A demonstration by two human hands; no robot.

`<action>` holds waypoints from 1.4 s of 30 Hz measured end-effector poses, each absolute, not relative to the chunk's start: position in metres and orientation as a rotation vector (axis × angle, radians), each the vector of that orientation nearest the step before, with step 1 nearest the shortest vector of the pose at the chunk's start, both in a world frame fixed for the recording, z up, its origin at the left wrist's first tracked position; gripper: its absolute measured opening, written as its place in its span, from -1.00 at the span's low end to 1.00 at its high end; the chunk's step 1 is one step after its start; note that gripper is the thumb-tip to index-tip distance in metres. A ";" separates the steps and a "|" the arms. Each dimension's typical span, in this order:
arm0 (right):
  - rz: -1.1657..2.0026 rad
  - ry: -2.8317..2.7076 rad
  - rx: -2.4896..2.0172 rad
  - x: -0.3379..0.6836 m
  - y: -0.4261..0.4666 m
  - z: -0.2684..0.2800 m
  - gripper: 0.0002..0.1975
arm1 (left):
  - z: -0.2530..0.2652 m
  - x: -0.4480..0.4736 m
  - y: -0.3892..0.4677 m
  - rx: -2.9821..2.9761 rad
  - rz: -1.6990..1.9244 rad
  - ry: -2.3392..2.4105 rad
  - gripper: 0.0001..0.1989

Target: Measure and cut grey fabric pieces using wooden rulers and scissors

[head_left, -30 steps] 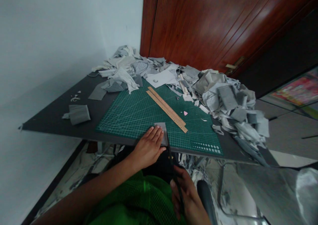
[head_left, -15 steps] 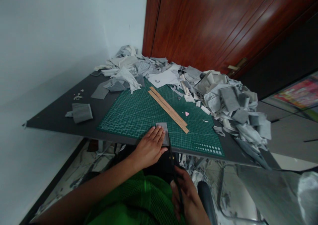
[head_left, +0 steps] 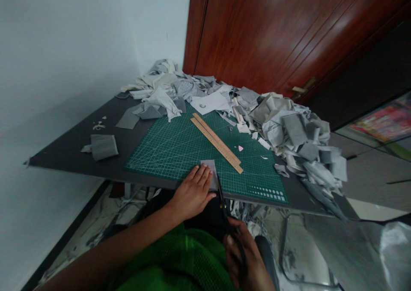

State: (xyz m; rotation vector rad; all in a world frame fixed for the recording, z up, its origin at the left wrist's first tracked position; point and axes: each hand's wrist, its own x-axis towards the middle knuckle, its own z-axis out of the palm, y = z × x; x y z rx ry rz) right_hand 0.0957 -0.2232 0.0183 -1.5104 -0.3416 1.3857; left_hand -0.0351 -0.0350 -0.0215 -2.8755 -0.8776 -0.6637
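A small grey piece of fabric (head_left: 209, 164) lies at the front edge of the green cutting mat (head_left: 167, 145). My left hand (head_left: 195, 190) rests flat on it, fingers stretched out and pressing it down. In my right hand (head_left: 245, 252) I hold a pair of black scissors (head_left: 224, 205) by the handles, below the table edge. The blades point up and away from me, with their tips beside the right edge of the fabric. Part of the handles is hidden by my fingers.
Two wooden rulers (head_left: 218, 143) lie on the mat. Heaped fabric scraps (head_left: 289, 124) cover the back and right of the table. A folded grey fabric piece (head_left: 104, 147) lies at left. A wooden door (head_left: 257, 34) stands behind, and a chair (head_left: 285, 248) at right.
The scissors and my right hand have shifted slightly right and down, and the handles look further apart. My left hand stays on the fabric. The whole view has moved a little.
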 end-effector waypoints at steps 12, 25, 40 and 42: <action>1.293 -0.549 -1.616 0.095 -0.219 0.022 -0.32 | -0.026 -0.034 -0.035 -2.853 -0.719 -0.880 -0.42; 1.241 -0.560 -1.618 0.090 -0.222 0.009 -0.33 | -0.027 -0.033 -0.035 -2.843 -0.746 -0.885 -0.43; 1.269 -0.554 -1.590 0.093 -0.224 0.003 -0.29 | -0.027 -0.033 -0.036 -2.826 -0.755 -0.886 -0.44; 1.309 -0.527 -1.571 0.095 -0.223 0.003 -0.29 | -0.027 -0.033 -0.036 -2.820 -0.756 -0.882 -0.44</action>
